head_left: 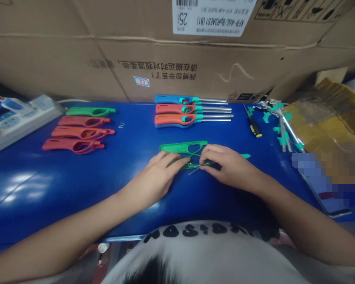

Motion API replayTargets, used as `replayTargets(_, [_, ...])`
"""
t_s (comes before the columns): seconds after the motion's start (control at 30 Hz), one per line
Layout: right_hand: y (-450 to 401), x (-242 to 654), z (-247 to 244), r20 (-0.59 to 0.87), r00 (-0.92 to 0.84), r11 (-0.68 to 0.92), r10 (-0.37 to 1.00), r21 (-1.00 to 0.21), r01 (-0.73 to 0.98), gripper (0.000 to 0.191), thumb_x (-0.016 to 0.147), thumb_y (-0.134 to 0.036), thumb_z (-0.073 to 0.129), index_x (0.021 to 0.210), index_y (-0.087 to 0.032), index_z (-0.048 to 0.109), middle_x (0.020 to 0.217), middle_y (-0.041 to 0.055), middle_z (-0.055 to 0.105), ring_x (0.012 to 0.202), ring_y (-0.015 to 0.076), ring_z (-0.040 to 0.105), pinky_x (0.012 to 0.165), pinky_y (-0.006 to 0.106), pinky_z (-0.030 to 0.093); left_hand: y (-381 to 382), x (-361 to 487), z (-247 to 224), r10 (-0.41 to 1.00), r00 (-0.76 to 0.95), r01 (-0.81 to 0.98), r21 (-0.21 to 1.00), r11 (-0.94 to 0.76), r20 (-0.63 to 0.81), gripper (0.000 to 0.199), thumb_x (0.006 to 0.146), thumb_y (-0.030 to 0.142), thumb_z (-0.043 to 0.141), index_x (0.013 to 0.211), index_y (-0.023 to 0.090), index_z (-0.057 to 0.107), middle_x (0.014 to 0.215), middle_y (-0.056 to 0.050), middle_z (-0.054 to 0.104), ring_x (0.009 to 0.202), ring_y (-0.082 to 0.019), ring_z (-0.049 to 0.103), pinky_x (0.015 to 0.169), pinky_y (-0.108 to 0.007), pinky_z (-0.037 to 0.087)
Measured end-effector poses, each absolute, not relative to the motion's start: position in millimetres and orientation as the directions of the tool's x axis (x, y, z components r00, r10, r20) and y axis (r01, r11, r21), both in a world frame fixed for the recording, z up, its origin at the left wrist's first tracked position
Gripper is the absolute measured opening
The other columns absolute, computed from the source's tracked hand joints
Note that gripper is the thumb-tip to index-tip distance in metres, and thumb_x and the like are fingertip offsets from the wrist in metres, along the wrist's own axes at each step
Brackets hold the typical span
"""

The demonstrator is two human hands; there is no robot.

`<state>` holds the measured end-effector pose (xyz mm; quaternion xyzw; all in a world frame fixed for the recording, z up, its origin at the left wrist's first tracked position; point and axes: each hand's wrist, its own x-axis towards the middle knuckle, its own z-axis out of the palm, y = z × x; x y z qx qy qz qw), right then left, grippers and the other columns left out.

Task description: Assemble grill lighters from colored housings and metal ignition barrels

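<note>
On the blue table two green lighter shell halves lie in front of me. The upper half (177,147) shows its hollow inside and has a trigger opening. The lower half (185,165) is partly covered by my left hand (162,169), whose fingers press on it and hold it down. My right hand (220,161) is closed at the right end of that lower half, its fingertips pinching something small and dark that is mostly hidden. A thin metal wire or rod (194,170) sticks out at its fingertips.
Several red, orange and green shells (73,144) lie at left beside a power strip (20,122). Three long-nosed lighters (176,119) lie behind my hands. A screwdriver (254,127), metal tubes (284,128) and a taped box (322,118) are at right; a cardboard box (62,59) stands behind.
</note>
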<state>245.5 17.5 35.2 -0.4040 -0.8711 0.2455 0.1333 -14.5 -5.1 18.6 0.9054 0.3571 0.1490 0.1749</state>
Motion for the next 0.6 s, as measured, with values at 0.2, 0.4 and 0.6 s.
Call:
replayTargets(0.2, [21,257,41,0.013,-0.536,0.436,0.844,-0.6,0.671,0.005,0.091,-0.019,0.06,0.093,-0.022,0.063,0.073,-0.0039,0.06,0.06,0.0105,0.052,0.058,0.023,0.04,-5,-15,24,0.679,0.73,0.614,0.366,-0.699,0.072,0.05,0.095,0.002,0.046,0.14,0.022,0.053,0.135,-0.011,0.056,0.116,-0.026,0.049,0.103,-0.047,0.049])
replayTargets(0.4, [23,257,39,0.016,-0.581,0.489,0.813,-0.56,0.669,0.008,0.089,-0.016,0.06,0.094,-0.023,0.062,0.084,-0.002,0.065,0.063,0.0101,0.054,0.06,0.023,0.041,-6,-16,24,0.66,0.748,0.628,0.246,-0.738,0.072,0.05,0.092,0.003,0.049,0.137,0.022,0.056,0.134,-0.012,0.056,0.117,-0.03,0.05,0.099,-0.048,0.052])
replayTargets(0.6, [22,252,33,0.019,-0.642,0.568,0.766,-0.487,0.663,0.007,0.096,-0.018,0.056,0.097,-0.024,0.061,0.098,0.0009,0.068,0.084,0.0147,0.064,0.068,0.026,0.043,-13,-13,27,0.651,0.758,0.64,0.146,-0.755,0.043,0.044,0.096,0.008,0.05,0.138,0.018,0.057,0.135,-0.015,0.057,0.119,-0.033,0.051,0.096,-0.049,0.054])
